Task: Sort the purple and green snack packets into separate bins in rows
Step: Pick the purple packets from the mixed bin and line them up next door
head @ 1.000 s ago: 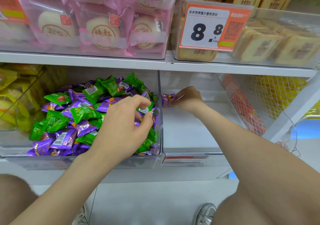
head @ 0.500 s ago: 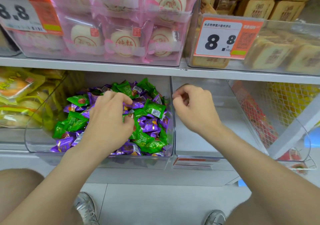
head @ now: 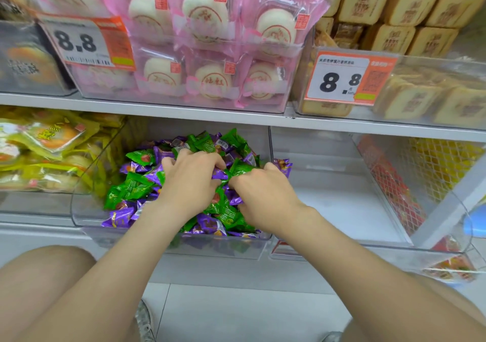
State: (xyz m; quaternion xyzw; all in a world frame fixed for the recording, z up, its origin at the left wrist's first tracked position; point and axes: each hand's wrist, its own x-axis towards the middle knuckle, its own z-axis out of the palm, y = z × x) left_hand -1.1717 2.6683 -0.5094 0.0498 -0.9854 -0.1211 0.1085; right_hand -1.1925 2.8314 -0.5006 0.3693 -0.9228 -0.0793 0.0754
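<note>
Purple packets (head: 121,216) and green packets (head: 136,187) lie mixed in the clear left bin (head: 86,206). The left hand (head: 192,186) and, at its 3 o'clock, the right hand (head: 263,199) dig into them with curled fingers, and I cannot tell whether either grips a packet. At 3 o'clock of that bin, the right bin (head: 342,210) holds stray purple wrappers (head: 285,165) in its far-left corner.

One wide-angle view from a camera worn on the person's head, facing forward and down at close range. A clear plastic bin (head: 86,197) heaped with purple and green snack packets (head: 136,186) sits mid-frame under a white metal shelf (head: 184,110). Both forearms enter from the bottom edge, the left hand (head: 192,181) and the right hand (head: 263,197) meeting over the bin. Pale floor tiles (head: 236,315) fill the bottom.
</note>
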